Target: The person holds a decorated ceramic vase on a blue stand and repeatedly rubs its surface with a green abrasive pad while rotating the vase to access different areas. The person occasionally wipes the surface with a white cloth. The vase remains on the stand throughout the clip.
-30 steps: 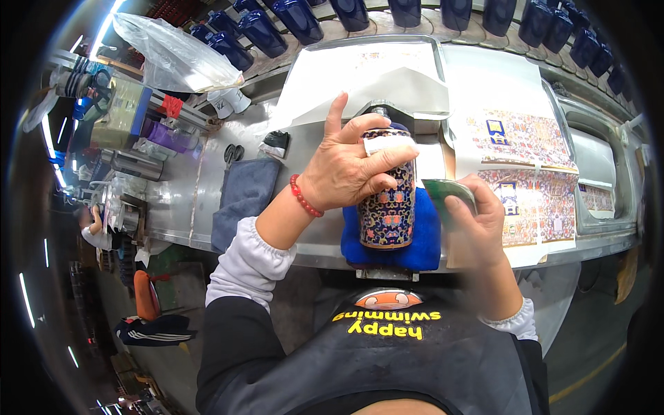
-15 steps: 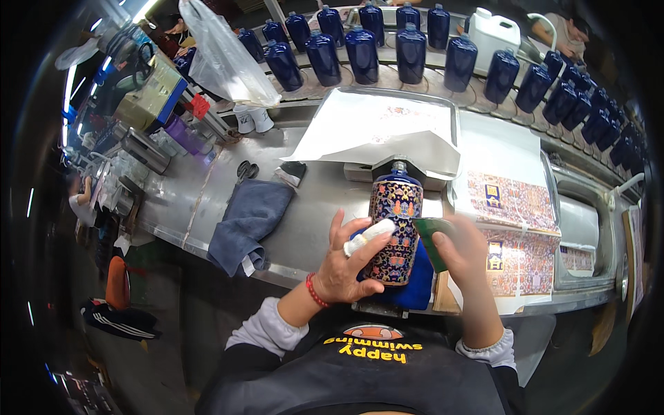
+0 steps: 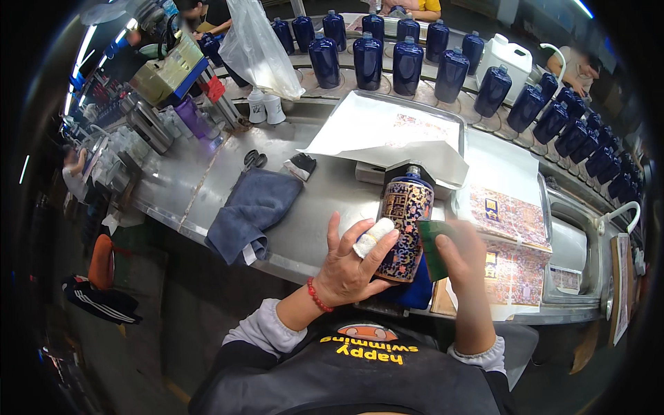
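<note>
A dark blue bottle (image 3: pixel 407 228) with a colourful floral wrap lies tilted on a stand in front of me, its neck pointing away. Gold characters show on its upper left face. My left hand (image 3: pixel 356 257) is at the bottle's left side, fingers spread, with the thumb close to its base; a white wrap covers one finger. In my right hand (image 3: pixel 462 252) is a flat green scraper (image 3: pixel 432 250), pinched between thumb and fingers. Its edge meets, or comes very near, the bottle's right side. Beneath the bottle's lower end shows a blue cloth (image 3: pixel 415 293).
Beyond the white-sheet tray (image 3: pixel 387 124), plain blue bottles (image 3: pixel 408 66) line a curved conveyor. Printed sheets (image 3: pixel 515 242) lie to the right, beside a sink (image 3: pixel 577 242). Leftward are a grey-blue towel (image 3: pixel 252 211), scissors (image 3: pixel 254 160) and a steel flask (image 3: pixel 146 123). Other people work farther back.
The bottle has rolled on its stand, bringing the gold characters into sight. My right hand keeps the scraper at its right side. The head view has shifted slightly, and the conveyor bottles appear displaced.
</note>
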Available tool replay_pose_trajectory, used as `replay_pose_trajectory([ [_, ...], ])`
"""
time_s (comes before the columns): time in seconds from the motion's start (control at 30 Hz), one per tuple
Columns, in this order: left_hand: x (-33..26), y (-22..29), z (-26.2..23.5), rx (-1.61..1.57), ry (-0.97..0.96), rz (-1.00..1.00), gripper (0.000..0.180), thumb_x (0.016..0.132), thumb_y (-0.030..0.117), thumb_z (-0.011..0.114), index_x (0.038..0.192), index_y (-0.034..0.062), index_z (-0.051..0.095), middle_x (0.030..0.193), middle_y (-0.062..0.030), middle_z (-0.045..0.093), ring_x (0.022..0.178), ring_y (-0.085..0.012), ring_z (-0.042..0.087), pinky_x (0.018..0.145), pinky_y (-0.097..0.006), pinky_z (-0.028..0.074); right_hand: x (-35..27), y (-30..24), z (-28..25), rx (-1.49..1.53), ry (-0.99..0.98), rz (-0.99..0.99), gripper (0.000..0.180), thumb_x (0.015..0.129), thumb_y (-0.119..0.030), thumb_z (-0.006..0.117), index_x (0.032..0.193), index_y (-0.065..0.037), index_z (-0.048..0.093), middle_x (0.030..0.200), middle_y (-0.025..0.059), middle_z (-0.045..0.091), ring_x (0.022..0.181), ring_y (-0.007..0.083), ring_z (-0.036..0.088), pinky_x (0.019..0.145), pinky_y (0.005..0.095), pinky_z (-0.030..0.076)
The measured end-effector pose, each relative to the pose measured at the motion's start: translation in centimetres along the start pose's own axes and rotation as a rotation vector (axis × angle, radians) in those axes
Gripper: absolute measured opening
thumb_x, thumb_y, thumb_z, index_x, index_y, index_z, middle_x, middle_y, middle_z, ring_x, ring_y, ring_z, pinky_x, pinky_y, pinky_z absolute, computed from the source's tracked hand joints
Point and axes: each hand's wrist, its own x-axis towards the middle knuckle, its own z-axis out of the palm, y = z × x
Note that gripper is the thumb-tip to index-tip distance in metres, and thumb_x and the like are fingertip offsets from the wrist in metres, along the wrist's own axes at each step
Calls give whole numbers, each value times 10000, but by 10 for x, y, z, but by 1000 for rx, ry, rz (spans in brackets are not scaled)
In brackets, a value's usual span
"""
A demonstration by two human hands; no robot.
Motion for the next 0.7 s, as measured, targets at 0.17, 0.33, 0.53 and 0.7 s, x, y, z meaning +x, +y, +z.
replay_pose_trajectory([
  [0.17,-3,4,8,-61,-17,-90,994,697,491,871,1524,131,451,1446,-91,514,1381,-310,379,1216,-659,71,1,-2,9,-27,-24,46,206,945,-125,717,1067,25,647,859,76,705,761,102,644,677,257,526],
  [0.33,-13,4,12,-68,-18,-143,1003,744,507,853,1527,60,414,1443,-148,532,1350,-366,424,1212,-646,71,13,-4,13,-319,57,-23,197,933,-117,710,1057,25,651,824,119,715,718,170,699,655,300,544],
  [0.53,-15,1,14,-97,-28,-197,1047,705,497,866,1542,61,413,1448,-125,522,1376,-323,382,1200,-665,96,15,-7,14,-434,-91,-57,270,942,-223,680,1092,1,663,906,139,710,844,248,711,748,409,552],
  [0.7,-10,1,7,-64,-11,-178,1041,691,514,871,1523,55,449,1419,-127,557,1354,-310,416,1190,-682,103,16,-5,12,-406,81,-163,186,924,-109,711,1056,13,662,844,132,700,721,205,686,673,328,541],
])
